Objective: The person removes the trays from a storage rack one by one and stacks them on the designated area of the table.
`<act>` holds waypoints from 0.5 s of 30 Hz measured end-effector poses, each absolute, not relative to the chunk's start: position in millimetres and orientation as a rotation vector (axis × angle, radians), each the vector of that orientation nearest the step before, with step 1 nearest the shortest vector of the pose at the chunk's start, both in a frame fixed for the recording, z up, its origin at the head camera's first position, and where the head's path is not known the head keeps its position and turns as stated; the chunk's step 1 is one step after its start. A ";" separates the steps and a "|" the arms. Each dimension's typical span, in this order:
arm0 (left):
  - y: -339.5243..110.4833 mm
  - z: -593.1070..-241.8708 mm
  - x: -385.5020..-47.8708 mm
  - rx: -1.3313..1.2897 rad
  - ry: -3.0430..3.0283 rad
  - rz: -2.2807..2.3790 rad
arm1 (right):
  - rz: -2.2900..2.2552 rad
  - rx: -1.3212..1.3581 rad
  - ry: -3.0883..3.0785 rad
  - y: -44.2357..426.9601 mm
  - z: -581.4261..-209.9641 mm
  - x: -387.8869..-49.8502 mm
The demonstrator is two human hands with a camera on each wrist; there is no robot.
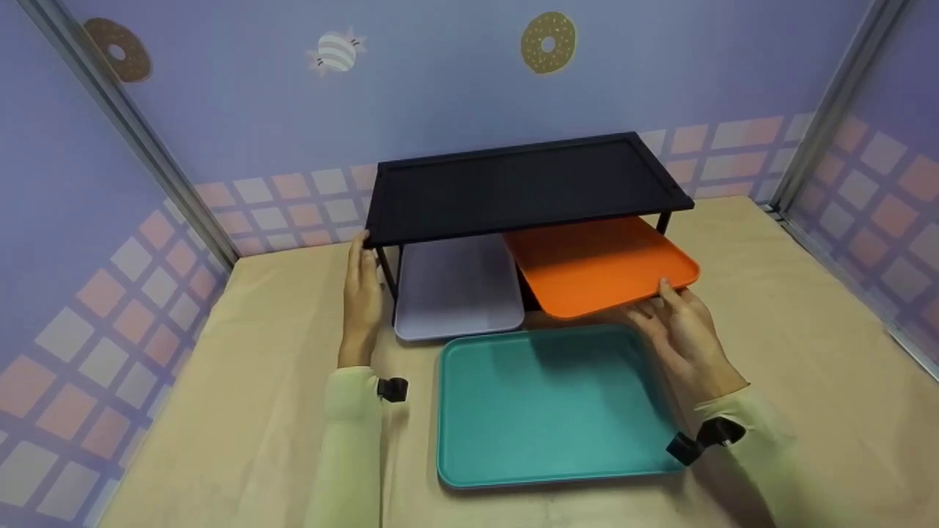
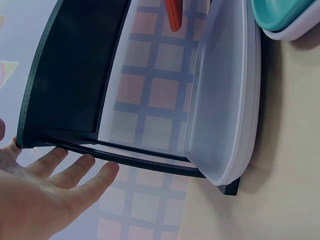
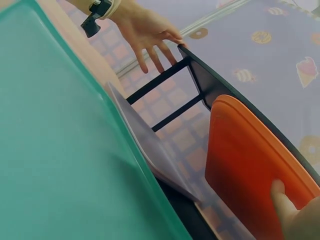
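Against the black rack (image 1: 513, 191), my straight-fingered left hand (image 1: 362, 304) likely braces; my right hand (image 1: 693, 341) pinches the orange tray (image 1: 601, 268).

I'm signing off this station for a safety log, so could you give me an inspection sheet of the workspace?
Surface: beige covering, with some creases.
Job's things: black rack standing upright; lilac tray in its lower level; orange tray raised, partly under the rack's top; teal tray in front, a pale rim showing beneath it in the left wrist view.
Clutter: nothing seen.
Grippers: left hand touches the rack's front left corner; right hand grips the orange tray's near edge, thumb on top.
Cables: nothing seen.
Surroundings: printed wall panels, metal corner posts.
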State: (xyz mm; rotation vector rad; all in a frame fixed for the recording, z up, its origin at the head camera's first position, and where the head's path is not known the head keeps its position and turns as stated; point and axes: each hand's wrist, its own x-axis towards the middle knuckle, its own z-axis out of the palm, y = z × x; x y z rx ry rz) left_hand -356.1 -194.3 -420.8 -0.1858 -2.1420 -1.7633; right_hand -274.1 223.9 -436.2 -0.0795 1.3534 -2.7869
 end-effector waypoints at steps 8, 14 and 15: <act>-195.0 -419.3 -353.9 -0.190 -2.143 -1.766 | -2.835 -0.207 1.233 229.9 -439.7 -271.9; -194.0 -419.4 -355.1 -0.193 -2.135 -1.757 | -2.837 -0.232 1.247 237.1 -441.4 -270.4; -193.6 -418.9 -355.2 -0.195 -2.131 -1.755 | -2.832 -0.234 1.259 238.8 -441.4 -269.3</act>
